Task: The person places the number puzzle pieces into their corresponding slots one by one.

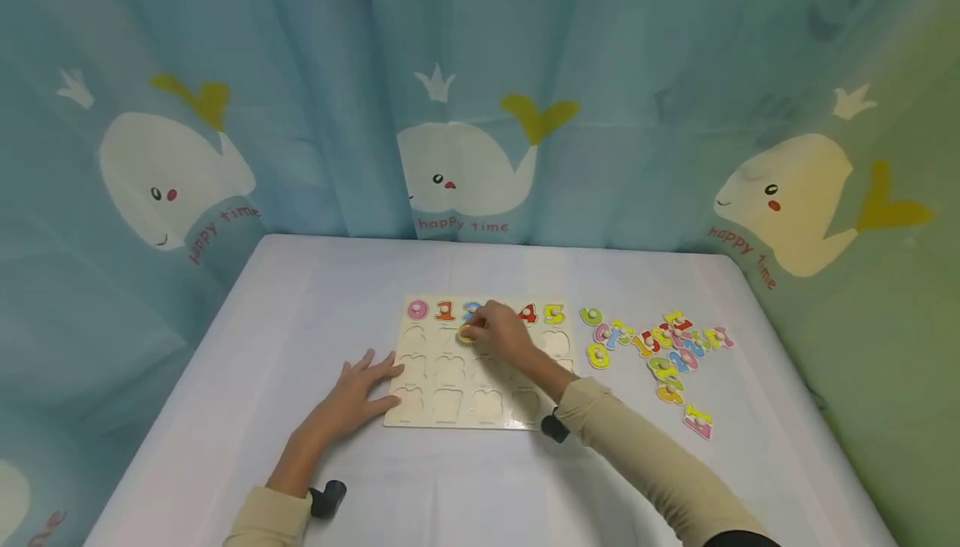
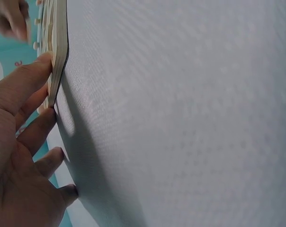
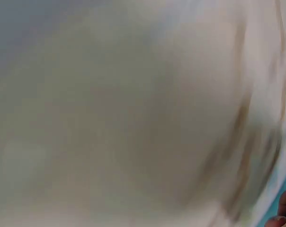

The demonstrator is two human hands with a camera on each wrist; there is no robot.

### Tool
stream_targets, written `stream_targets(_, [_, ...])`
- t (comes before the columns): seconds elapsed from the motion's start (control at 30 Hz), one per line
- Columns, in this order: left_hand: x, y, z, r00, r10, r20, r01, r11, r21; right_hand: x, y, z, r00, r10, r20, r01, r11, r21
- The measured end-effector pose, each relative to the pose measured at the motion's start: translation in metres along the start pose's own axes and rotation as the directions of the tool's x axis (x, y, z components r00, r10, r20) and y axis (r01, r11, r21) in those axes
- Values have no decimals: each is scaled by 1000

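Right grip (image 1: 504, 333) pinches a yellow piece (image 1: 466, 334) over the second row of the board (image 1: 465, 424), just below the blue piece (image 1: 470, 308); its long axis I cannot tell. Left hand (image 1: 352, 394), fingers spread, touches the board's left edge.

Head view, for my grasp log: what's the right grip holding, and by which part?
The right grip holds a yellow piece; which part it pinches cannot be told.
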State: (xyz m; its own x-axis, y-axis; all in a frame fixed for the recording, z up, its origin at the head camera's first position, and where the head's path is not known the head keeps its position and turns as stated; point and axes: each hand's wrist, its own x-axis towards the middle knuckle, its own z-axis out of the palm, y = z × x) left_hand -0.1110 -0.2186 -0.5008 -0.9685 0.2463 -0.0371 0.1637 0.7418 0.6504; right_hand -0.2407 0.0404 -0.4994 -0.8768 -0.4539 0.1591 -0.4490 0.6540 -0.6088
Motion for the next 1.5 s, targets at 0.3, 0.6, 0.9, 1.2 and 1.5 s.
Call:
stream_targets(0.3, [1, -2, 3, 1000, 12, 10, -12, 1000, 12, 12, -49, 70, 997, 34, -74, -42, 994, -98])
stream_targets(0.6, [1, -1, 0, 1000, 3, -3, -3, 1000, 28, 21, -62, 82, 995, 31, -98, -50, 979, -198])
stream_targets(0.9, [3, -1, 1, 1000, 17, 7, -18, 999, 28, 20, -56, 74, 999, 48, 23, -45, 991, -129])
stream_targets(1.2, [3, -4, 2, 1000, 30, -4, -30, 999, 22, 21, -55, 71, 998, 45, 36, -42, 996, -77])
stream_targets(1.5, [2, -4, 3, 1000, 11, -5, -11, 1000, 18, 22, -50, 71, 996, 6, 84, 3, 994, -108])
